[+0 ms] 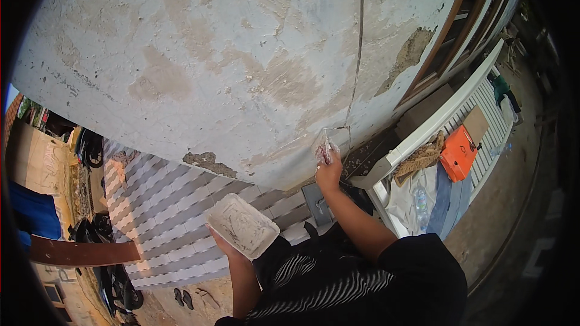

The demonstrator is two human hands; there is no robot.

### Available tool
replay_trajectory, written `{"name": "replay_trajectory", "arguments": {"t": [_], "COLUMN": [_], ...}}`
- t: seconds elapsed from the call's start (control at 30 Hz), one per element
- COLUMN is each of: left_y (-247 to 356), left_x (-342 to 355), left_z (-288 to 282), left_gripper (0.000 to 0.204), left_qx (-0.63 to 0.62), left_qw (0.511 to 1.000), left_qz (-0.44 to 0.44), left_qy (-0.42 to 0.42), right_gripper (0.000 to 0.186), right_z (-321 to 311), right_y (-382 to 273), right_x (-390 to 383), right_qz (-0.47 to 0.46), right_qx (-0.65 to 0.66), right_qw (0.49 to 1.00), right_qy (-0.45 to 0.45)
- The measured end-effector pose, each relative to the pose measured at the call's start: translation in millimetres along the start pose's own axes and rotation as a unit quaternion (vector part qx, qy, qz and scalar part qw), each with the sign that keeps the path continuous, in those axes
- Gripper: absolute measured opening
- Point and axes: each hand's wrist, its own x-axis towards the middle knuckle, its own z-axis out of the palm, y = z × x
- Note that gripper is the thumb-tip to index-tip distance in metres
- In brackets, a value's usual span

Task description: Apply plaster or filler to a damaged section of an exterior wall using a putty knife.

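Observation:
My left hand [225, 246] supports a rectangular, whitish tub [243, 227] from below and its left side. Pale paste coats the inside of this tub. My right arm reaches forward to the wall's lower part. There my right hand [329, 174] is closed around a putty-smeared scraper [324, 142], whose blade lies at or very near the wall. The grip itself is partly hidden by my fingers. White, patchy plaster covers the wall [229, 42], with beige smears. Rough grey-brown patches show at its lower edge [210, 163] and at the right [414, 51].
A dark cable [360, 36] runs down the wall. At the right, a white slatted bench [483, 108] holds an orange bag [458, 153], a plastic bottle [420, 200] and cloths. Striped tiles [175, 205] lie below. Sandals [182, 297] and a brown curved board [84, 251] are at the left.

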Motion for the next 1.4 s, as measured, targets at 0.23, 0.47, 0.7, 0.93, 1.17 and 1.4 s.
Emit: {"name": "replay_trajectory", "arguments": {"t": [0.23, 0.47, 0.7, 0.93, 1.17, 1.4], "left_y": [26.7, 39.6, 34.4, 25.7, 32.4, 37.7], "left_x": [11.8, 41.8, 47.8, 39.6, 32.6, 25.8], "left_z": [-26.8, -35.8, -32.4, -27.4, -30.3, -20.8], "left_gripper": [0.061, 0.064, 0.065, 0.065, 0.064, 0.063], "left_qx": [0.033, 0.056, 0.031, 0.008, 0.059, 0.096], "left_qw": [0.999, 0.998, 0.999, 0.998, 0.997, 0.994], "left_qz": [-0.004, -0.015, -0.015, -0.028, -0.007, 0.014], "left_qy": [-0.02, -0.002, -0.038, -0.05, -0.044, -0.045], "right_gripper": [0.018, 0.013, 0.021, 0.019, 0.015, 0.014], "right_z": [50.2, 69.5, 21.9, 20.8, 52.6, 30.2], "right_y": [-34.1, -71.0, -41.8, -40.6, -79.9, -55.1], "right_x": [-32.8, -114.9, -83.4, -10.9, -89.9, -98.6], "right_qz": [0.101, -0.048, 0.009, 0.009, -0.08, -0.067], "right_qx": [-0.009, -0.032, 0.031, -0.049, -0.12, -0.043], "right_qw": [0.995, 0.98, 0.987, 0.999, 0.968, 0.956], "right_qy": [-0.001, -0.19, -0.156, 0.014, -0.205, -0.283]}}
